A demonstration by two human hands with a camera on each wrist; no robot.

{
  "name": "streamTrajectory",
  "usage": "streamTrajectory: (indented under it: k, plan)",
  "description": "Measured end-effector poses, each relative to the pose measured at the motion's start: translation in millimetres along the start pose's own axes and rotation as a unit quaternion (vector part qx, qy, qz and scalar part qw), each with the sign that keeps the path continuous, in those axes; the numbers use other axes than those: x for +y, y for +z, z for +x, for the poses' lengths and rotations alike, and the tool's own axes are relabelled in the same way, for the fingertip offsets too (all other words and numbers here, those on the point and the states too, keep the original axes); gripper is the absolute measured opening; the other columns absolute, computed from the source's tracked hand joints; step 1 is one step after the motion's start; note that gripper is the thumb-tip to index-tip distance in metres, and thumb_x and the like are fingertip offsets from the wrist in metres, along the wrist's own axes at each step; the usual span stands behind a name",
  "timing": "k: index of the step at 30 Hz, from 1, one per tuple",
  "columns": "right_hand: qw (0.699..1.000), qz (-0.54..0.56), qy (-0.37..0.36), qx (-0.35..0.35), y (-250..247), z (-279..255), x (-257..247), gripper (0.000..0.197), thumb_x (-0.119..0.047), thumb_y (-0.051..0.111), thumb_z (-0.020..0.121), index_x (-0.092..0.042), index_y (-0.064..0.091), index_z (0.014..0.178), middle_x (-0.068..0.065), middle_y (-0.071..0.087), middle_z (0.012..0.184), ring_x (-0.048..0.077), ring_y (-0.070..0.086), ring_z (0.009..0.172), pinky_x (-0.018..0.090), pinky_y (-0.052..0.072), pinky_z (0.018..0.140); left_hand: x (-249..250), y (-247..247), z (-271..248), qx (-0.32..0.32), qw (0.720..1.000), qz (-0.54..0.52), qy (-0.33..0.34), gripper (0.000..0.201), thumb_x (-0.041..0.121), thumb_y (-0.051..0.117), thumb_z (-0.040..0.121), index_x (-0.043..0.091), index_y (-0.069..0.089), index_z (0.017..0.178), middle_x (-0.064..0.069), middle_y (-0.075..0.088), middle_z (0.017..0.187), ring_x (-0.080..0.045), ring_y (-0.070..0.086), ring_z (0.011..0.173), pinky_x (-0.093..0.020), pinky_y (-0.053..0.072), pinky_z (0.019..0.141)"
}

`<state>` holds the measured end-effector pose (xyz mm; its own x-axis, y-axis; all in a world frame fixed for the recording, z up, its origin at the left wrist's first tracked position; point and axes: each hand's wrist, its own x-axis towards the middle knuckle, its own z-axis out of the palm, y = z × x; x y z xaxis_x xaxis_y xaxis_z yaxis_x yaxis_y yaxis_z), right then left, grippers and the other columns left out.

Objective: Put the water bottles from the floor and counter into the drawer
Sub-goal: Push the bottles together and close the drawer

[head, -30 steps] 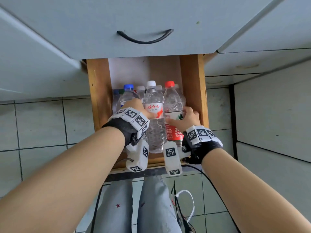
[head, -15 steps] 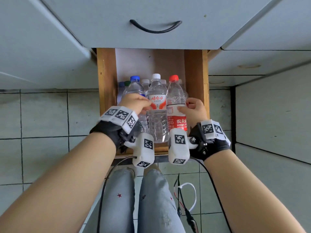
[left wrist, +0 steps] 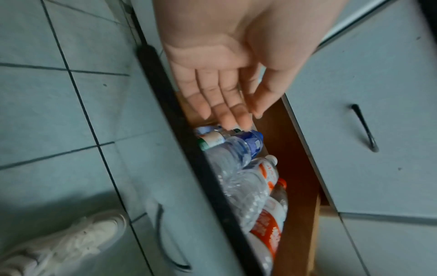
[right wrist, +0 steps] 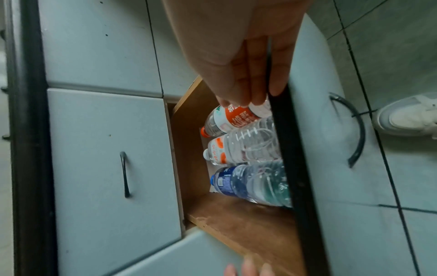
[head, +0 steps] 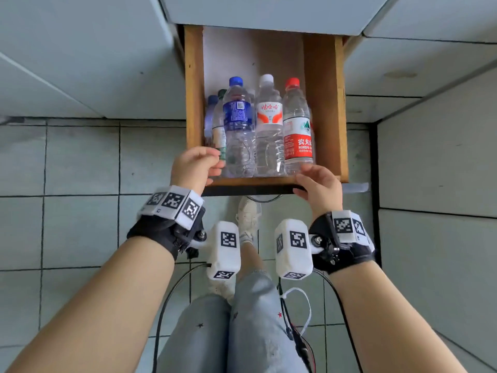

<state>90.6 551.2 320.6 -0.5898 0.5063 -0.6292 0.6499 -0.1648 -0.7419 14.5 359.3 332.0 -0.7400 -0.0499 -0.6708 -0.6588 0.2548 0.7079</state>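
I see three bottles lying side by side on top in the open drawer (head: 325, 103), caps pointing away from the fingers: a blue-cap bottle (head: 238, 127), a white-cap bottle (head: 269, 125) in the middle, and a red-cap bottle (head: 297, 125). They touch one another along their sides. More bottles lie partly hidden beside and under the blue-cap bottle, toward the drawer's left wall; I cannot count them.

My left hand (head: 197, 165) is at the drawer's front left corner. In the left wrist view its fingers (left wrist: 232, 112) are straight and together, released, with their tips just above the hidden bottles near the front edge (left wrist: 189, 149). I cannot tell whether they touch a bottle.

My right hand (head: 318, 185) is at the front right corner. In the right wrist view its fingers (right wrist: 255, 84) reach down inside the front edge, with their tips at the base of the red-cap bottle and one finger lying against the black edge strip. They are nearly straight and grasp nothing; I cannot confirm contact with the bottle.

Beyond the fingers are the grey cabinet fronts (head: 80, 49). Below the hands is the tiled floor (head: 80, 162) and a white shoe (head: 248, 214).
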Motion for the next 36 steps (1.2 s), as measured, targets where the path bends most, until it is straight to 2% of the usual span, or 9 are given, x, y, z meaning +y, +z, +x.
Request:
streamTrajectory:
  k: [3, 6, 11, 16, 21, 23, 26, 32, 36]
  plan:
    - [0.989, -0.110, -0.083, 0.051, -6.5, -6.1, 11.9, 0.015, -0.009, 0.066, 0.078, -0.022, 0.062, 0.084, -0.006, 0.058, 0.078, 0.007, 0.055, 0.073, 0.027, 0.049, 0.078, -21.3, -14.3, -13.6, 0.067, 0.990, 0.093, 0.087, 0.012, 0.011, 0.066, 0.078, 0.020, 0.063, 0.085, 0.002, 0.065, 0.096, -0.017, 0.058, 0.098, -0.027, 0.042, 0.087]
    - [0.961, -0.218, -0.149, 0.081, -15.4, -6.8, 19.7, 0.023, -0.015, 0.073, 0.073, -0.016, 0.067, 0.095, 0.000, 0.055, 0.098, 0.015, 0.056, 0.093, 0.027, 0.044, 0.089, -38.2, -19.6, -18.3, 0.120, 0.973, 0.175, 0.095, 0.053, 0.019, 0.076, 0.069, 0.019, 0.056, 0.118, -0.004, 0.052, 0.131, -0.020, 0.045, 0.123, -0.034, 0.035, 0.103]
    - [0.910, -0.365, -0.157, 0.121, -26.3, 5.3, 32.7, 0.043, -0.033, 0.081, 0.061, -0.024, 0.069, 0.102, -0.002, 0.051, 0.130, 0.022, 0.040, 0.126, 0.039, 0.028, 0.101, -55.5, -8.5, -15.5, 0.093, 0.973, 0.200, 0.069, 0.096, 0.025, 0.087, 0.055, 0.019, 0.039, 0.138, -0.007, 0.035, 0.145, -0.024, 0.031, 0.136, -0.035, 0.027, 0.111]
    - [0.884, -0.421, -0.177, 0.093, -26.9, 19.1, 46.8, 0.041, -0.042, 0.077, 0.061, -0.027, 0.070, 0.099, -0.004, 0.049, 0.133, 0.024, 0.030, 0.131, 0.044, 0.019, 0.101, -57.4, 10.7, -10.9, 0.123, 0.960, 0.247, 0.049, 0.099, 0.029, 0.084, 0.058, 0.023, 0.031, 0.141, -0.007, 0.014, 0.154, -0.028, 0.013, 0.141, -0.034, 0.020, 0.110]
    - [0.905, -0.383, -0.163, 0.093, -25.7, 26.5, 45.6, 0.053, -0.032, 0.083, 0.053, -0.027, 0.068, 0.103, -0.005, 0.037, 0.146, 0.027, 0.021, 0.136, 0.046, 0.019, 0.100, -63.2, 14.8, -7.9, 0.133, 0.960, 0.234, 0.071, 0.105, 0.021, 0.084, 0.058, 0.029, 0.024, 0.144, -0.004, 0.007, 0.157, -0.030, 0.009, 0.140, -0.036, 0.017, 0.112]
    - [0.912, -0.375, -0.142, 0.082, -25.7, 26.5, 41.0, 0.061, -0.028, 0.085, 0.052, -0.032, 0.065, 0.109, -0.006, 0.028, 0.151, 0.027, 0.016, 0.138, 0.048, 0.018, 0.104, -65.1, 15.9, -7.3, 0.137, 0.964, 0.214, 0.076, 0.108, 0.016, 0.085, 0.057, 0.031, 0.023, 0.144, -0.003, 0.006, 0.157, -0.028, 0.007, 0.141, -0.029, 0.013, 0.110]
    - [0.917, -0.373, -0.120, 0.068, -26.2, 26.2, 36.1, 0.073, -0.023, 0.085, 0.053, -0.037, 0.057, 0.118, -0.006, 0.018, 0.155, 0.026, 0.010, 0.140, 0.052, 0.015, 0.108, -65.7, 16.2, -6.4, 0.135, 0.967, 0.199, 0.091, 0.113, 0.012, 0.086, 0.055, 0.030, 0.021, 0.145, -0.004, 0.004, 0.157, -0.026, 0.004, 0.142, -0.011, 0.004, 0.094]
    - [0.930, -0.340, -0.118, 0.072, -22.9, 32.2, 31.0, 0.098, -0.017, 0.087, 0.048, -0.044, 0.041, 0.130, -0.006, 0.004, 0.157, 0.026, 0.004, 0.142, 0.057, 0.013, 0.110, -62.1, 16.4, -3.2, 0.157, 0.966, 0.161, 0.132, 0.121, 0.007, 0.087, 0.051, 0.034, 0.016, 0.146, -0.004, 0.004, 0.156, -0.023, 0.006, 0.142, -0.004, 0.003, 0.089]
    - [0.932, -0.333, -0.124, 0.075, -21.3, 41.1, 24.9, 0.116, -0.022, 0.089, 0.047, -0.049, 0.023, 0.139, -0.005, -0.003, 0.158, 0.027, 0.000, 0.143, 0.060, 0.013, 0.110, -55.2, 20.0, 2.5, 0.165, 0.967, 0.134, 0.138, 0.123, 0.007, 0.087, 0.051, 0.034, 0.015, 0.146, -0.004, 0.001, 0.156, -0.021, 0.006, 0.143, -0.014, 0.007, 0.101]
